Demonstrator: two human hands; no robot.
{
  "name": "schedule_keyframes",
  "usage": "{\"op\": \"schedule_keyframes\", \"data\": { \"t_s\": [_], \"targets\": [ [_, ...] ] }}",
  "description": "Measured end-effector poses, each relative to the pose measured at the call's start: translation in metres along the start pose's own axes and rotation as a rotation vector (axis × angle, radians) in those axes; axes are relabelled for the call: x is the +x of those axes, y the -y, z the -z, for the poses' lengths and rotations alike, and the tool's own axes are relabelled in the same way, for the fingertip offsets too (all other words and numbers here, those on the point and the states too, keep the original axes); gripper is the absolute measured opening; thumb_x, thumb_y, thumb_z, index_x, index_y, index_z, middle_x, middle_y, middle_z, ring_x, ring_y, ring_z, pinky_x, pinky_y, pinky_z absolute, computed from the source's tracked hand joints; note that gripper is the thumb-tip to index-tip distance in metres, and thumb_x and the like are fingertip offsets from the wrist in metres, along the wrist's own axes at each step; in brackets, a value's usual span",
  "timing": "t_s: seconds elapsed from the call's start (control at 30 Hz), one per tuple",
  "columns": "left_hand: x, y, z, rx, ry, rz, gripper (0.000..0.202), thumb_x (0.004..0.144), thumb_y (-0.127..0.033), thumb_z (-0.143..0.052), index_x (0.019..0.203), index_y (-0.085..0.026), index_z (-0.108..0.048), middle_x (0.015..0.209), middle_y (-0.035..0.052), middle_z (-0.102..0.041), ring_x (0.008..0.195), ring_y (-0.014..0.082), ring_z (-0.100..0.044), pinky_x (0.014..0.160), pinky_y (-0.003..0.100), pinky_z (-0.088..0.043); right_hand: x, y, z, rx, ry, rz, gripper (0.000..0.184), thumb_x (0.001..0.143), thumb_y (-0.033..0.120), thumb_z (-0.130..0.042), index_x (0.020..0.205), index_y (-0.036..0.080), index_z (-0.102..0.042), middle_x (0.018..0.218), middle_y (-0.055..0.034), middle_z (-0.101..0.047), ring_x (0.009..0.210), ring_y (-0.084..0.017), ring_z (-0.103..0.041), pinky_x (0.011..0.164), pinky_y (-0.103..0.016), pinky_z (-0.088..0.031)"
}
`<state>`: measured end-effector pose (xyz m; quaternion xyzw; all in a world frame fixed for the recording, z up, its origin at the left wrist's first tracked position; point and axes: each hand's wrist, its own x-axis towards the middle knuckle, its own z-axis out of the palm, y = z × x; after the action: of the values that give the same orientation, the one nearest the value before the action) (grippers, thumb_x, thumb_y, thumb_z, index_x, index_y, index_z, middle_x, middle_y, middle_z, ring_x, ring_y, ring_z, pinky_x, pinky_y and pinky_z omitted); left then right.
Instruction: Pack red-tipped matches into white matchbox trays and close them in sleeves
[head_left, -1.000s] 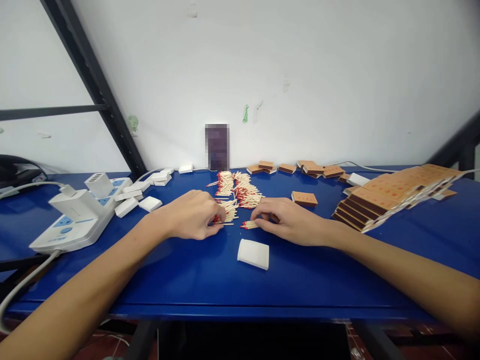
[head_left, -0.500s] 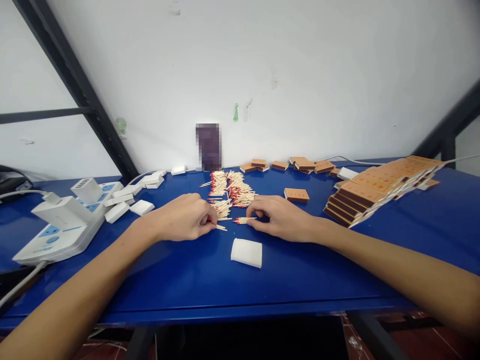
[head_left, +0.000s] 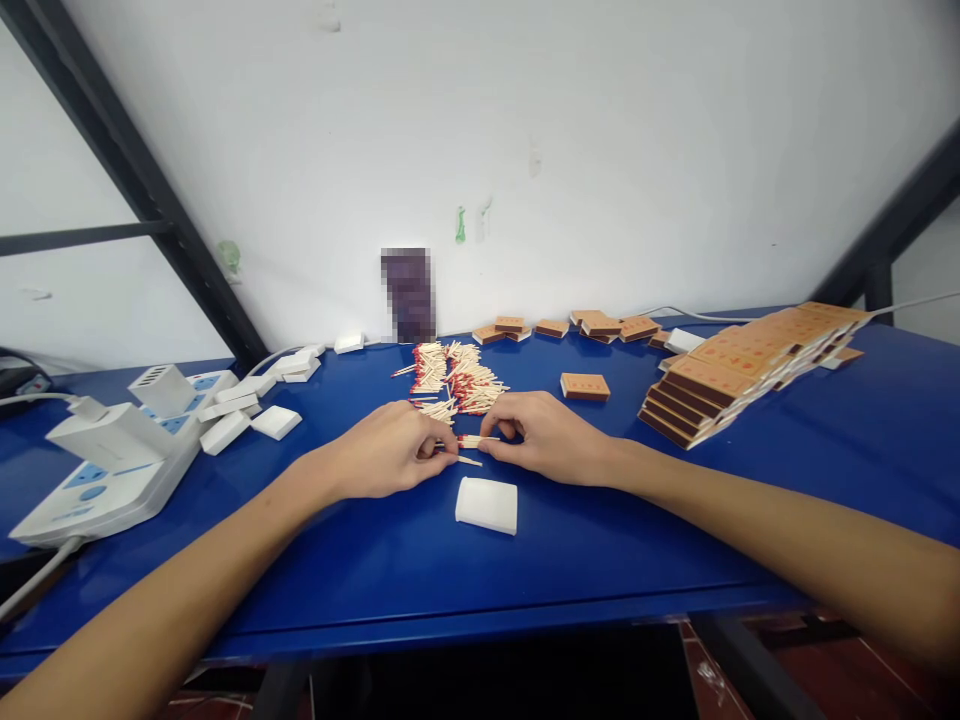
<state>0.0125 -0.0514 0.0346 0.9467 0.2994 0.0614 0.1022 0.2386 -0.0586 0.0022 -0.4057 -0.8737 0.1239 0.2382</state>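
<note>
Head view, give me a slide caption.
Left hand and right hand pinch matches over a blue table, near a white box.

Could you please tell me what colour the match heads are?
The match heads are red, clearest in the head view.

Both hands (head_left: 397,450) (head_left: 536,438) pinch matches (head_left: 468,441) near a flat white box (head_left: 486,506).
</note>
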Motion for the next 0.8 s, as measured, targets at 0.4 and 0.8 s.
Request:
{"op": "schedule_keyframes", "data": {
  "t_s": [0.4,0.8],
  "targets": [
    [0.0,-0.002,0.002,0.119,-0.087,0.009,0.019,0.087,-0.024,-0.051,0.089,-0.018,-0.069,0.058,-0.002,-0.058,0.05,0.0103,-0.048,0.053,0.022,-0.029,-0.004,0.004,0.002,-0.009,0.042,0.003,0.018,0.084,0.037,-0.061,0.084,0.019,-0.062,0.067,0.0036,-0.052,0.062,-0.011,-0.045,0.058,-0.025,-0.028],
    [-0.006,0.008,0.011,0.268,0.026,-0.012,0.018,0.086,-0.02,-0.051,0.088,-0.021,-0.069,0.063,-0.0005,-0.064,0.054,0.0124,-0.054,0.054,0.024,-0.029,-0.003,-0.003,0.004,-0.101,0.007,-0.031,0.014,0.085,0.032,-0.057,0.08,0.019,-0.059,0.069,0.0019,-0.053,0.062,-0.012,-0.045,0.058,-0.026,-0.028]
  ]
}}
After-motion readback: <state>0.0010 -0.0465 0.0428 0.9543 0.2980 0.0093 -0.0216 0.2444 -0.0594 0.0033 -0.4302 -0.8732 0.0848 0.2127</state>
